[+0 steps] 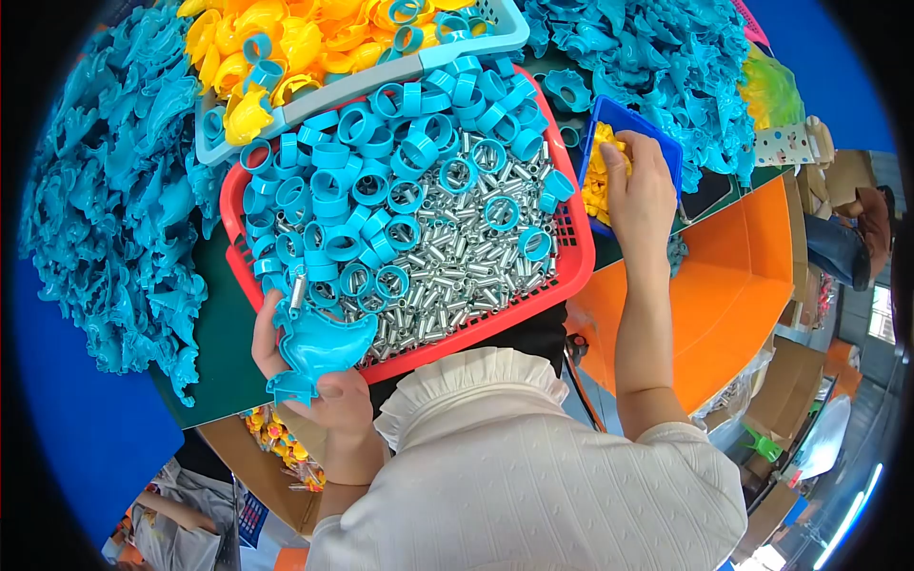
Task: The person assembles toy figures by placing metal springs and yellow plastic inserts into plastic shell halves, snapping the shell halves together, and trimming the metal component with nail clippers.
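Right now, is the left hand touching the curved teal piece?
Touching. Head view shows the left hand holding the curved teal piece, thumb against its lower edge.

On the table point(221, 285), has a heap of molded parts point(114, 209) at left, another heap point(638, 57) far right, and between them a basket point(476, 335), with rings point(328, 181) mostly far and left, tubes point(457, 247) nearer right. Has a second basket point(371, 81) beyond, and a tray point(624, 118) of small pieces point(595, 186) just right.
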`<state>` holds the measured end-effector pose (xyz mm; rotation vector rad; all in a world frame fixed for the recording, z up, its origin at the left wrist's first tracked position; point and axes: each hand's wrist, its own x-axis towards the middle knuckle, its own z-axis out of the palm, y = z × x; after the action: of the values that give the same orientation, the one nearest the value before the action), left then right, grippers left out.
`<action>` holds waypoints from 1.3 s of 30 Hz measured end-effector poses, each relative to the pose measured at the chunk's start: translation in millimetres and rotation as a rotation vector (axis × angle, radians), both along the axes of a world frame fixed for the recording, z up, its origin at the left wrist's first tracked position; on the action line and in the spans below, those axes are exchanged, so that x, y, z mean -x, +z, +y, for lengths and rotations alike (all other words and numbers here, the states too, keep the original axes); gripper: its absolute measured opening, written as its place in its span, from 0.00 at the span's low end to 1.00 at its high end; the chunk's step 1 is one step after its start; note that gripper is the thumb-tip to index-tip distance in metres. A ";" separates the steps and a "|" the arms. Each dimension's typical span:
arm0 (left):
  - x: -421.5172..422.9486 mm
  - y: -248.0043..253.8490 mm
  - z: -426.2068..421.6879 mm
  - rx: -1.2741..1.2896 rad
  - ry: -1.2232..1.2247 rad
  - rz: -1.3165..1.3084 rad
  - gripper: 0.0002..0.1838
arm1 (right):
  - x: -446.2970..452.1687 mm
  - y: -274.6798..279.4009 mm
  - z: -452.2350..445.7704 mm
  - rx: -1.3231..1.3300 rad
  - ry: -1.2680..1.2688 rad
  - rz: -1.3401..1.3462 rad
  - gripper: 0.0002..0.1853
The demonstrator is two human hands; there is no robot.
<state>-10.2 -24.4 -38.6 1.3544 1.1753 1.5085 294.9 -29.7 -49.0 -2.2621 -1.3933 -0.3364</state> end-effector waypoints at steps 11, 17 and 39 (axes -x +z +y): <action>-0.3 -0.4 -0.9 -0.003 -0.013 -0.007 0.46 | -19.3 7.0 12.4 -0.364 -0.036 0.424 0.14; -1.9 -0.7 -0.1 0.004 -0.023 -0.014 0.46 | 8.0 53.5 18.1 -0.576 0.181 0.744 0.15; 11.4 -0.1 -1.9 0.042 -0.133 -0.070 0.47 | 92.2 73.9 32.2 0.051 0.963 0.783 0.16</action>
<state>-21.6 -26.3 -38.7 1.3148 1.0467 1.4183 202.7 2.5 24.8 -1.2357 -1.7677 0.8009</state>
